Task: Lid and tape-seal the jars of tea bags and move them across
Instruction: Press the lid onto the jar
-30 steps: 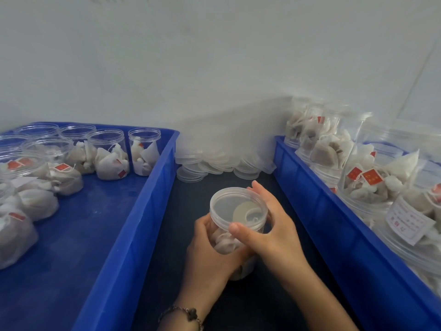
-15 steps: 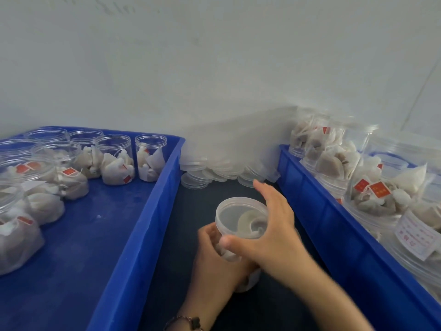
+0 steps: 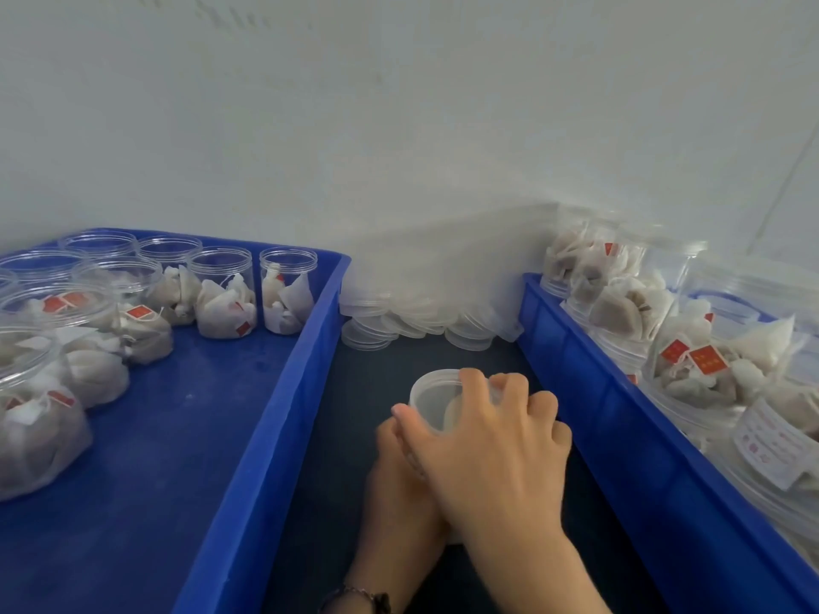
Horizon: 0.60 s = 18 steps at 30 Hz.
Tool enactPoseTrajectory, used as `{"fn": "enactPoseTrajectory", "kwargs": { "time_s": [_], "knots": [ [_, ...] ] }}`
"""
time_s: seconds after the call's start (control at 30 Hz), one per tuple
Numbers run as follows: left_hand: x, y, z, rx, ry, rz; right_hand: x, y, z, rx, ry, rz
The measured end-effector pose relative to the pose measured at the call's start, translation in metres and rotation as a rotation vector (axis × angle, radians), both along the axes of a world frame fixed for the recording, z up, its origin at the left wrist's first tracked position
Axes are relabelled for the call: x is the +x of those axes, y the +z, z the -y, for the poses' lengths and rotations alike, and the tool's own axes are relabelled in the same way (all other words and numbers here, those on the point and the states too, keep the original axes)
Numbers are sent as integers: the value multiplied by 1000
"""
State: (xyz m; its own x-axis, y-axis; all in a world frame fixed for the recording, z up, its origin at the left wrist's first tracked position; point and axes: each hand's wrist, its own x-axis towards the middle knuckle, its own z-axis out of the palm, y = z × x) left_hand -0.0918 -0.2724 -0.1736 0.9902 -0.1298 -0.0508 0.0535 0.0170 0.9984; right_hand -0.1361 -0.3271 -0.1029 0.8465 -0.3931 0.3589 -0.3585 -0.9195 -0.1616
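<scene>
A small clear plastic jar of tea bags (image 3: pixel 432 407) is held upright over the dark counter (image 3: pixel 354 436), in the gap between the two blue plastic trays. The left hand (image 3: pixel 399 480) is wrapped round the jar's body from below, its grip closed on it. The right hand (image 3: pixel 492 449) lies over the translucent round lid (image 3: pixel 436 392), fingers curled over the rim and thumb against the near edge, gripping it. The left blue tray (image 3: pixel 274 414) holds open jars of tea bags (image 3: pixel 226 299); the right blue tray (image 3: pixel 620 418) holds lidded jars (image 3: pixel 709 361). A pile of spare translucent lids (image 3: pixel 421 316) lies against the white wall (image 3: pixel 399 126).
</scene>
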Motion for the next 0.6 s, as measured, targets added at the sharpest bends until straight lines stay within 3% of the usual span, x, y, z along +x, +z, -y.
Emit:
{"fn": "enactPoseTrajectory", "kwargs": {
  "time_s": [0.1,0.2,0.3,0.4,0.5,0.6],
  "knots": [
    [-3,1,-1,74,-68,69,6,15,5,11,64,-151],
    [-9,4,-4,5,-153,151,13,41,38,270,350,-446],
    [-12,10,-6,22,-179,219,9,65,58,396,625,-669],
    [-12,10,-7,-59,-168,162,2,69,54,391,580,-562],
    [-15,3,-10,-87,-165,181,-9,69,46,194,342,-382],
    [-13,-1,-10,-100,-163,220,-18,76,37,267,237,-173]
  ]
}}
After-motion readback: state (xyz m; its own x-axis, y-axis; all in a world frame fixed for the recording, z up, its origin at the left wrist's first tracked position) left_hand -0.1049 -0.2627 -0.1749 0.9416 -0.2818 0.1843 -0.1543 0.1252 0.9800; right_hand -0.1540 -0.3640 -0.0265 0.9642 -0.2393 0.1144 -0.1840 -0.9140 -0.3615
